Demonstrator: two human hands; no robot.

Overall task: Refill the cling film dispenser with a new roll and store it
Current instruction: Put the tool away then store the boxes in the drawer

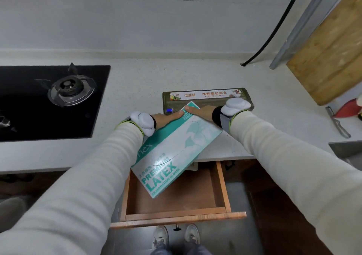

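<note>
The left hand (167, 118) and right hand (200, 110) grip the far end of a glove box (172, 157), thumbs on top and nearly meeting, holding it tilted above an open drawer (176, 204). The cling film dispenser (205, 96) lies flat on the surface (137, 86) just behind them, right of the stove (58, 102).

home kitchen | gas hob (66, 92) set into the surface's (137, 82) left side | wooden cutting board (329, 59) leaning at right edge | open drawer (176, 202) below front edge
</note>
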